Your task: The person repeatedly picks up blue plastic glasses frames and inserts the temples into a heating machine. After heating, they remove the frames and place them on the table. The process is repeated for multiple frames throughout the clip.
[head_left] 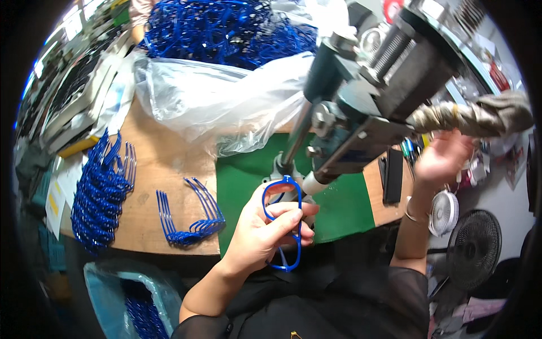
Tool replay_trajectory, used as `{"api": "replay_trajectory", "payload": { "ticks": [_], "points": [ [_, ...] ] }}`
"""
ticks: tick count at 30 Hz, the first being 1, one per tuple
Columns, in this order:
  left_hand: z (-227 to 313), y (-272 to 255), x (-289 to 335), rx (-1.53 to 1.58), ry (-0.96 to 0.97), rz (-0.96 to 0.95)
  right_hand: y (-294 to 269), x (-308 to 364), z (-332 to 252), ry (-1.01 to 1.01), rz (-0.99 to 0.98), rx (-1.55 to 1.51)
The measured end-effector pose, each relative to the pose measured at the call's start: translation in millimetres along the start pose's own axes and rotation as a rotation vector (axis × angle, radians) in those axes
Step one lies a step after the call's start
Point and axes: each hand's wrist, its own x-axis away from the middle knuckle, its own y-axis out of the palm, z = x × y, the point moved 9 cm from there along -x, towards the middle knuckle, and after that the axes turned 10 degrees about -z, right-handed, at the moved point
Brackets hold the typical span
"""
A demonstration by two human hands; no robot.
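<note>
Left hand (257, 236) low at centre, fingers (307, 209) curled in pinch; right hand (445, 158) high, right forearm (410, 243) near upright.

From the left side of the wearer's head, a single fisheye view looks steeply down and forward over the workbench (164, 152), near enough that the left hand (262, 234) sits large just toward 6 o'clock; the room bends away toward 10 and 2 o'clock.
</note>
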Motion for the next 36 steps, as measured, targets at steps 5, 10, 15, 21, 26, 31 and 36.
{"api": "replay_trajectory", "payload": {
  "ticks": [5,10,15,21,26,31,36],
  "points": [
    [3.5,-2.8,-10.2,0.055,-0.040,0.000,-43.8,42.2,181.0,0.500,-0.203,0.507],
    [22.4,-31.4,5.7,0.053,0.031,0.068,-11.5,118.6,226.1,0.493,-1.035,0.991],
    [38.5,-61.1,61.8,-0.436,0.108,0.204,17.7,183.8,236.4,0.114,-1.464,1.079],
    [-17.1,-81.4,66.5,-0.773,-0.019,0.190,83.8,207.2,268.8,-0.142,-1.488,1.086],
    [-7.1,-114.0,55.5,-0.793,0.038,0.264,43.6,215.6,281.8,-0.160,-1.561,1.129],
    [24.1,-98.5,67.3,-1.907,0.135,0.208,21.8,213.0,302.3,0.188,-1.618,1.202],
    [3.3,-151.8,69.7,-2.098,-0.143,0.393,19.8,208.2,285.3,0.202,-1.628,1.221]
  ]
}}
